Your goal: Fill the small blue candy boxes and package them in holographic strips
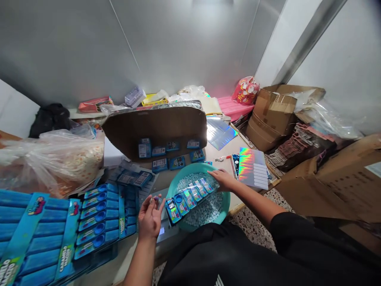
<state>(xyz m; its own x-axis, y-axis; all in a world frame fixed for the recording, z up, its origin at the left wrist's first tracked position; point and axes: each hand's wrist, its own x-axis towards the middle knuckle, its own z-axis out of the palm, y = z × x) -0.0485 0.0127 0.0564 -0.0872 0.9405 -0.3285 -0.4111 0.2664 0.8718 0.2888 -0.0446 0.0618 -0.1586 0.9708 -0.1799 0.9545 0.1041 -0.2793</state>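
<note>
A teal basin (228, 202) holds many small pale pellets (210, 210). Across its top lies a slanted row of small blue packs (190, 196) in what looks like a narrow tray; two at the near left end show round or dark openings. My right hand (222, 179) grips the far right end of this row, its fingertips by the basin rim. My left hand (150, 218) is just left of the row's near end, palm up, with thumb and fingers pinched around something small and shiny that I cannot make out.
Bundles of blue candy packs (99, 220) are stacked at the left. Several small blue boxes (177, 163) lie before an open cardboard box (157, 127) behind the basin. Holographic sheets (253, 169) lie right; cardboard boxes (336, 178) stand further right. A clear plastic bag (50, 159) sits left.
</note>
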